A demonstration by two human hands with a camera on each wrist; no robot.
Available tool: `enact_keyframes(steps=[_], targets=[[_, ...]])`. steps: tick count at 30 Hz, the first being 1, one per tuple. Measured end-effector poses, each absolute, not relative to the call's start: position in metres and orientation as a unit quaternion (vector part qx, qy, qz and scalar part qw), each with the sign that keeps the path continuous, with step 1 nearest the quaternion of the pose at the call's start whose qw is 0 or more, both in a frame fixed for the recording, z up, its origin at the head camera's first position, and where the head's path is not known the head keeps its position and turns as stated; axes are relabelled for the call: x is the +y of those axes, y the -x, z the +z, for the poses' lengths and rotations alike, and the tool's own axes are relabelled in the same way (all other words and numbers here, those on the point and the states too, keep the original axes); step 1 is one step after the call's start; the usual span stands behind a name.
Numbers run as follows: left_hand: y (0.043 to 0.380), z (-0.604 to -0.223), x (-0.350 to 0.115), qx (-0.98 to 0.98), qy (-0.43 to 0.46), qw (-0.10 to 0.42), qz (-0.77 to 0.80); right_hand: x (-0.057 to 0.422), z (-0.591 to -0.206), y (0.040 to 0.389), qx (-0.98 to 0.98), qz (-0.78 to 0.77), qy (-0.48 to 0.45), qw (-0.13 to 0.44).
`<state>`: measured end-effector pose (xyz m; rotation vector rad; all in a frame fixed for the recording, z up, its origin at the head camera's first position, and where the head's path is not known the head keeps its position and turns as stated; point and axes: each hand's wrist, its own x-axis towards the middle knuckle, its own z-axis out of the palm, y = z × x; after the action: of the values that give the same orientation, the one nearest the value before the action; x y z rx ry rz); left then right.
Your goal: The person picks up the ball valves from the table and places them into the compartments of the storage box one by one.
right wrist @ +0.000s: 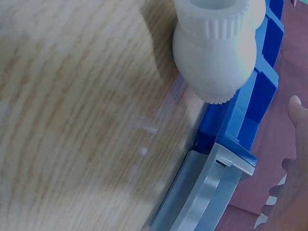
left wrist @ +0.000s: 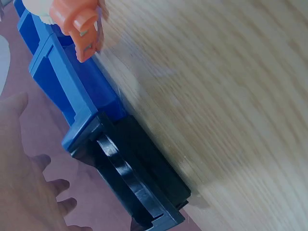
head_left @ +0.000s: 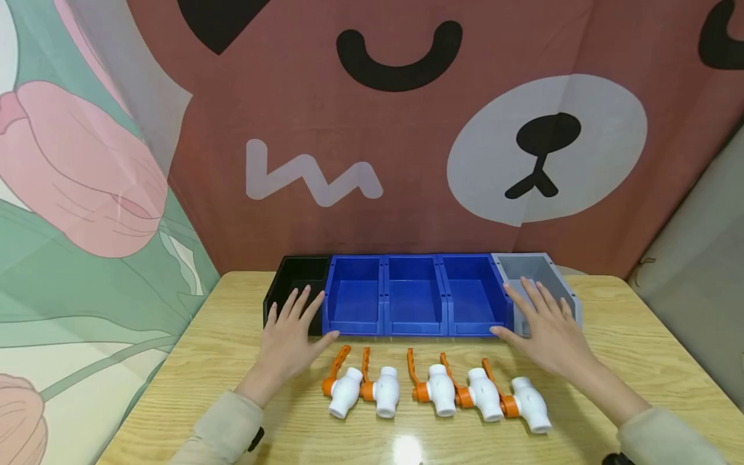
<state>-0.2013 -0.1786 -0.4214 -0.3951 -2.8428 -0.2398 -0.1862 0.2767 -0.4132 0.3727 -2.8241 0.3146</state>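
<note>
My left hand [head_left: 287, 339] has its fingers spread in front of the black bin [head_left: 299, 265], overlapping its front in the head view. The right hand [head_left: 549, 336], likewise spread, overlaps the grey bin [head_left: 526, 261] at the row's other end. Neither hand holds anything. Between and nearer than the hands lies a row of several white ball valves [head_left: 386, 392] with orange lever handles [head_left: 411, 367]. The rightmost valve [head_left: 530, 405] lies close to my right forearm; the leftmost one [head_left: 345, 392] is near my left thumb. In the right wrist view a white valve body [right wrist: 214, 53] looms large.
Three blue bins [head_left: 413, 326] stand side by side between the black and grey ones, at the back of the wooden table [head_left: 203, 361]. Right behind the table hangs a brown cloth [head_left: 407, 219] with a printed face; a flowered cloth [head_left: 87, 194] hangs at the left.
</note>
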Motion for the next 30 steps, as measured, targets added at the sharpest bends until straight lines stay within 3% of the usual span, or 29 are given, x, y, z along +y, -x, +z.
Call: enact_keyframes(steps=[30], targets=[[0.210,-0.422,-0.199,-0.983,0.121,0.079,-0.109,0.271,-0.414,0.157,-0.972,0.112,-0.145,0.144]])
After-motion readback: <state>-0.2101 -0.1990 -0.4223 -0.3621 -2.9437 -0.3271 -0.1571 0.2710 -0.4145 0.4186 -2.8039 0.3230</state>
